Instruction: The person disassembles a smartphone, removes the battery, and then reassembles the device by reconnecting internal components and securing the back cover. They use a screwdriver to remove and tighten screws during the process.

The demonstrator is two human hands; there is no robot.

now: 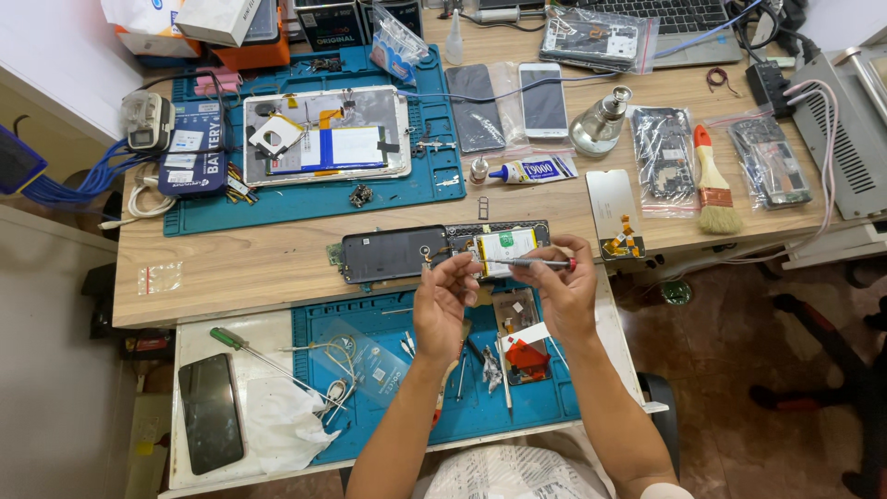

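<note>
Head view: one look down over the bench (277,259).
Right hand (565,286): fingers clamped on a slim screwdriver (536,263), held level, tip toward the left hand.
Left hand (443,300): fingers pinched together at the tip; what they held was too small to tell.
Opened phone (439,249): just beyond the fingers, flat, white battery exposed.
Handling: judged light, stiff, fragile; best gripped by its edges.
Glue tube (531,170): white with a blue label, farther beyond.
Clear bags (665,152): circuit boards inside, far right of the fingers.
Blue mat (388,323): beneath the wrists.
</note>
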